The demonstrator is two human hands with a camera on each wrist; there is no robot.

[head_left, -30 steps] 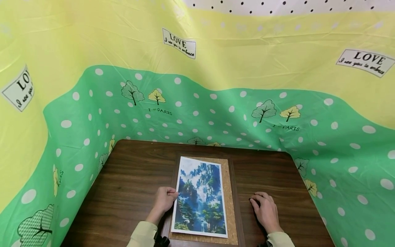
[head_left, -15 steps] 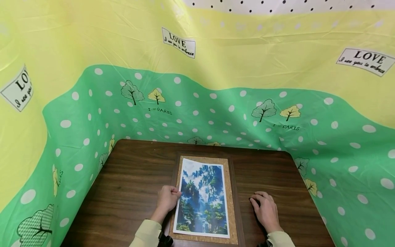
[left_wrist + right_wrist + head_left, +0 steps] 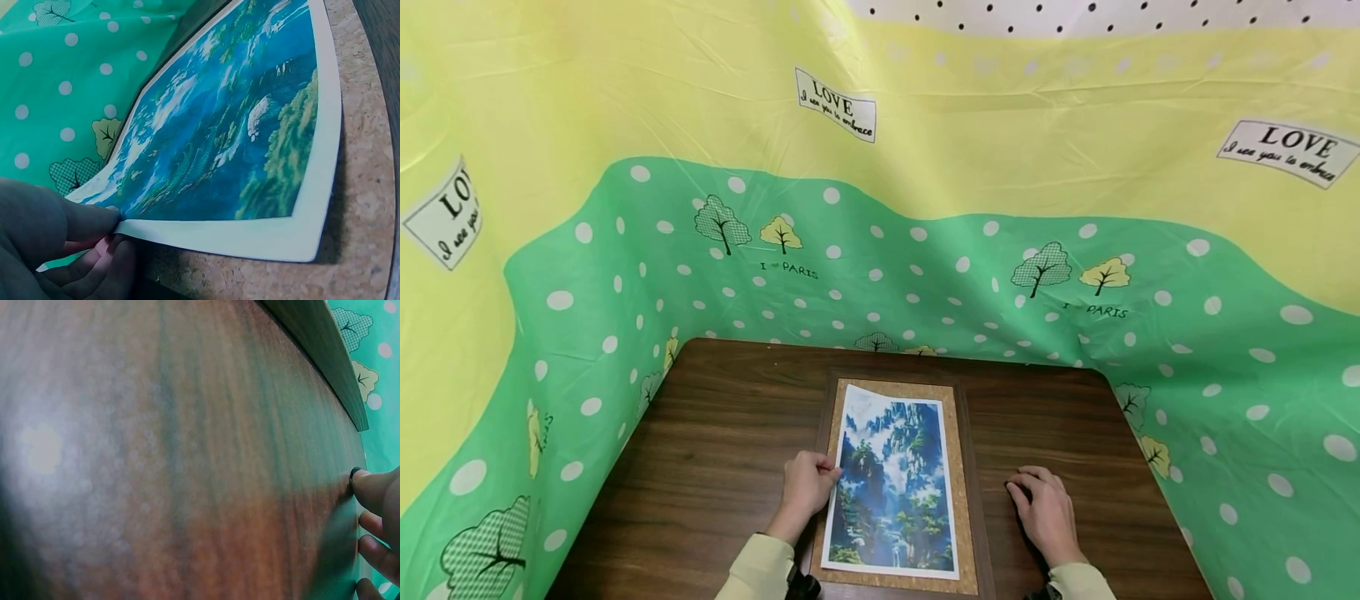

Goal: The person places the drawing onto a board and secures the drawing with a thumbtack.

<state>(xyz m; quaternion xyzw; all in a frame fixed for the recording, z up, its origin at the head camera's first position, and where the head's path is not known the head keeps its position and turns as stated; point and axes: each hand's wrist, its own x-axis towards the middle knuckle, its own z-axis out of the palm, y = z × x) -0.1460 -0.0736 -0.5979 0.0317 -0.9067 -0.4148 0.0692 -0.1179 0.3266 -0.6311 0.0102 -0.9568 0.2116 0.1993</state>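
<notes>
A printed landscape picture [image 3: 891,483], with blue mountains, a waterfall and a white border, lies over a cork board [image 3: 964,517] framed in dark brown. My left hand [image 3: 807,487] pinches the picture's left border between thumb and fingers. In the left wrist view, the held border [image 3: 212,240] is raised off the cork and the sheet bends slightly. My right hand [image 3: 1045,512] rests on the table to the right of the board, fingers loosely bent, with no object seen in its grasp. A small dark spot shows at the right thumb's tip [image 3: 355,475]; its nature is unclear.
The brown wood-grain table [image 3: 722,433] extends on both sides of the board. A green and yellow patterned curtain [image 3: 910,258] surrounds the table's back and sides.
My left hand has slid the picture a little to the right and slightly nearer me, so a cork strip now shows along its left edge. The right hand has stayed still.
</notes>
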